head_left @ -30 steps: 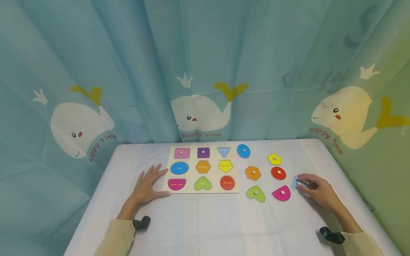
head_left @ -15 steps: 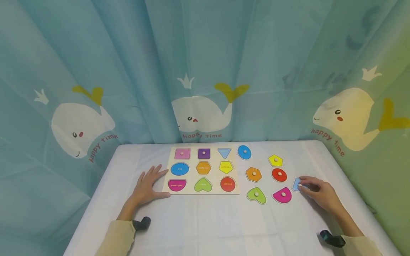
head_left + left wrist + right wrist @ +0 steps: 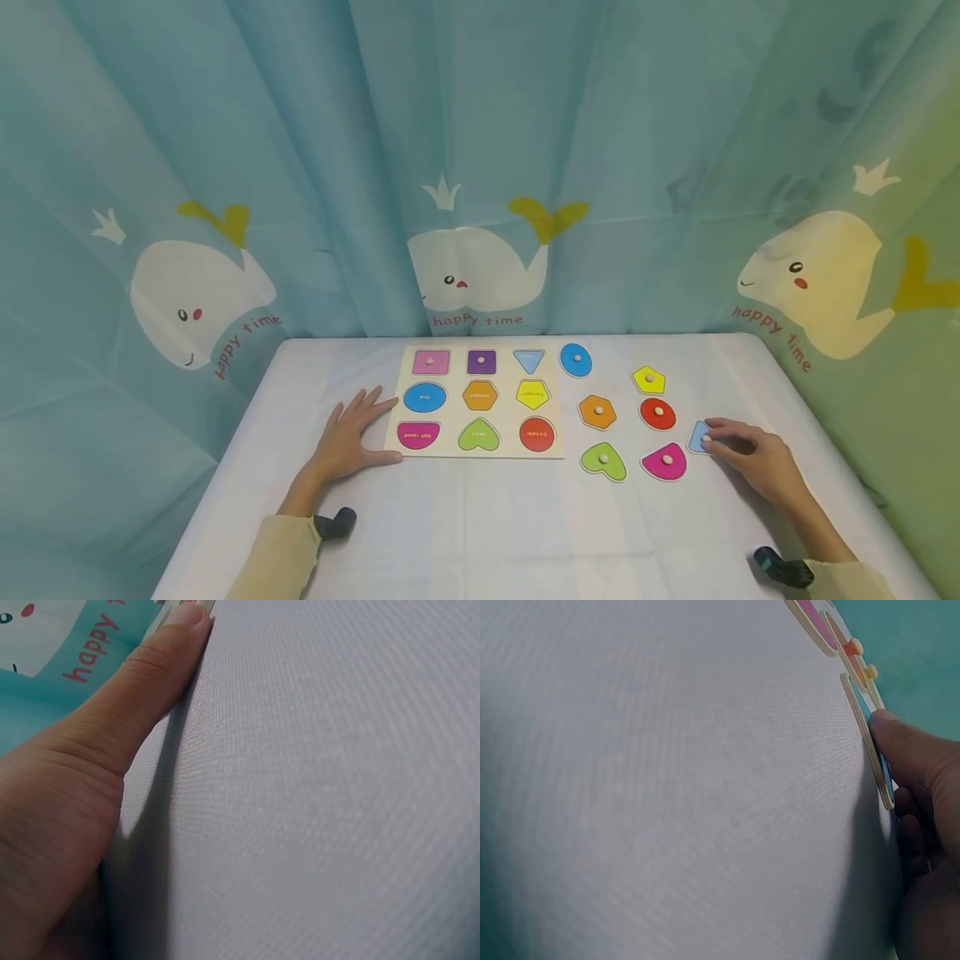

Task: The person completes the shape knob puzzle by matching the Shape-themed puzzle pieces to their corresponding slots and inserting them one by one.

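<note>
Blue-green curtain (image 3: 645, 108) with white whales (image 3: 478, 268), red lettering (image 3: 477, 320), white-covered table (image 3: 480, 525)

The rightmost piece (image 3: 697, 441) is coloured light blue, the cream board (image 3: 454, 397) is patterned in pink, purple, blue, orange, yellow, green and red, and the blue-green curtain (image 3: 315, 125) is printed with white, yellow-tailed whales (image 3: 480, 271).

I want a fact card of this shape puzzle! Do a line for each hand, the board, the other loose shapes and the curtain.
Left hand: fingers spread, at the left edge of the board
Right hand: pinches a light blue piece, partly covered
Board: pink rectangle and purple square in place; seven spots without pieces
Other loose shapes: blue oval, orange hexagon, yellow pentagon, red circle, green heart, magenta half-round
Curtain: mostly blue-green, with whales
</note>
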The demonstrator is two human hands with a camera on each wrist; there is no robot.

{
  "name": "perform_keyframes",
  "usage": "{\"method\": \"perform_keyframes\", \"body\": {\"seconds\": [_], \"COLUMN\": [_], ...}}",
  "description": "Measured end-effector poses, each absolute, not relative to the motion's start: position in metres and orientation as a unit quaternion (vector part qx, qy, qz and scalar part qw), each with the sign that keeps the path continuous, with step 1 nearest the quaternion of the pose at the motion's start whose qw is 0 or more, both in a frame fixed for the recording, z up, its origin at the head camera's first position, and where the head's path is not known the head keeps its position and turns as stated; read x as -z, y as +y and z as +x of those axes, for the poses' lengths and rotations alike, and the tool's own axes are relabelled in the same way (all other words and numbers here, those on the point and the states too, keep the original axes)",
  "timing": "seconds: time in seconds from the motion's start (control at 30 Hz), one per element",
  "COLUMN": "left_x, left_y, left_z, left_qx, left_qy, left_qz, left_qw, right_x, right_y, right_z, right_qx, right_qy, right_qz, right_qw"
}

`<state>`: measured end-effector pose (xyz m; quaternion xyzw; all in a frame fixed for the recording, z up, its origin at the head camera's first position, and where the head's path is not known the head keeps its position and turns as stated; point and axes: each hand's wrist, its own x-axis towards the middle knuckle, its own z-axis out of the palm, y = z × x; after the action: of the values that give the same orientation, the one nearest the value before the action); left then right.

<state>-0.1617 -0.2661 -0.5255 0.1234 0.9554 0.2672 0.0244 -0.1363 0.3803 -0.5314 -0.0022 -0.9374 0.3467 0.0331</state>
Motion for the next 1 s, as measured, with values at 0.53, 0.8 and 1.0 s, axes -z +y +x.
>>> {"method": "perform_keyframes", "body": {"seconds": [0.53, 0.8, 1.0], "left_x": [0.527, 0.529, 0.530], "left_y": [-0.266, -0.267, -0.268], "left_z": [-0.162, -0.164, -0.162], "left_qx": [-0.266, -0.260, -0.264], "left_qy": [0.956, 0.957, 0.956], "left_qz": [0.124, 0.123, 0.124], "left_qw": [0.023, 0.020, 0.019], "right_x": [0.514, 0.493, 0.485], "right_y": [0.372, 0.357, 0.342], "right_z": [-0.141, -0.163, -0.180], "right_qx": [-0.316, -0.332, -0.353], "right_qy": [-0.944, -0.937, -0.928], "right_qz": [0.034, 0.055, 0.066], "right_qw": [0.086, 0.090, 0.094]}}
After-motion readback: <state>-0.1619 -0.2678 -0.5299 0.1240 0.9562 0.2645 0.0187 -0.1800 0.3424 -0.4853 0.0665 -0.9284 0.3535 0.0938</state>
